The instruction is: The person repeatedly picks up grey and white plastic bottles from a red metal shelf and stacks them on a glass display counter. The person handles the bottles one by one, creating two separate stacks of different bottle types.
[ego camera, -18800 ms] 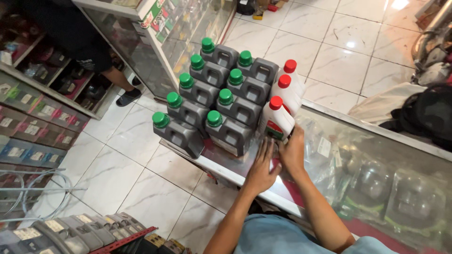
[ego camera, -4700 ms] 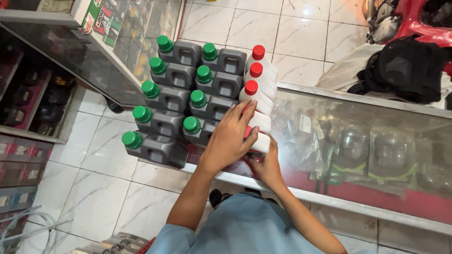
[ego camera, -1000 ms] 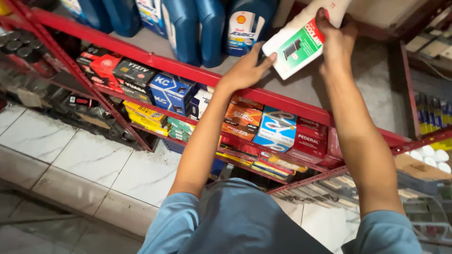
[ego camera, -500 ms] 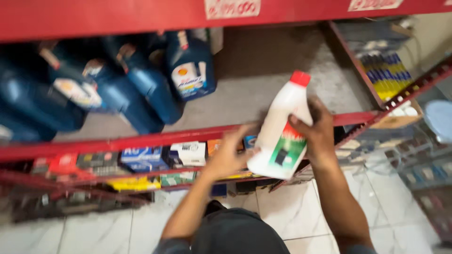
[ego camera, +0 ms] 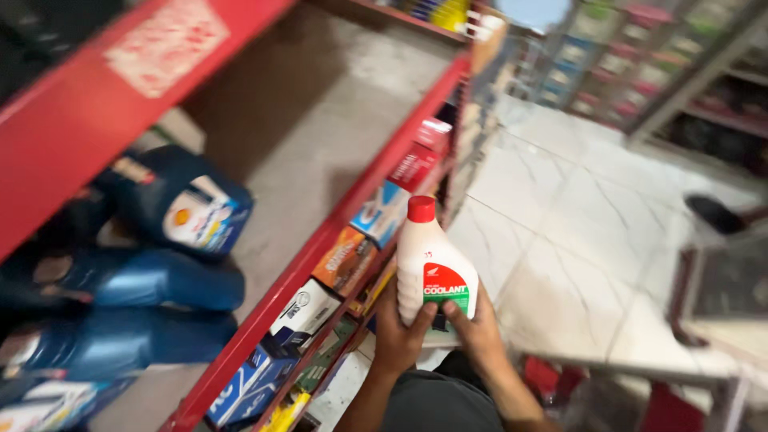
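Half a second ago the white bottle stood tall against the shelf opening with the view square on; now the view has swung right and tipped, and the bottle sits lower, out past the red shelf edge and over the tiled floor.

Going left to right: blue jugs lie packed on the grey shelf board at far left, the rest of that board bare and reaching back toward the upper right. Below the red edge runs a row of small boxes — orange, white and blue — on the shelf beneath. Then my left hand, fingers wrapped round the lower left side of the white bottle, and my right hand cupping its lower right corner under the red and green label. Both hands are closed on it; the red cap points up and the bottle stands nearly upright, touching nothing else.

As I judge it, this is the carry, with the bottle not yet set down. Placing it on the bare board would call for a lift up and leftward over the red edge — base level, clear of the jugs.
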